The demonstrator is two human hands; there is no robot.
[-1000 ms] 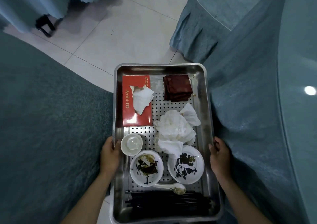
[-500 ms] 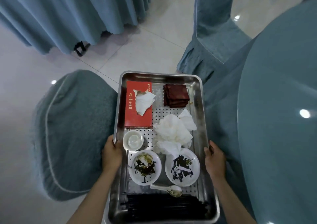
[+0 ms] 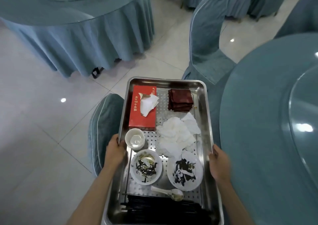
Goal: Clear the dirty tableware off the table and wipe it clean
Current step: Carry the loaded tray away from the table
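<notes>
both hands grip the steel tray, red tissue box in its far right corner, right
No: the head view shows the red tissue box in the far left corner of the steel tray. The left hand and right hand do grip it.

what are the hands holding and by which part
The metal tray, held by its long side rims: left hand on the left rim, right hand on the right.
</notes>
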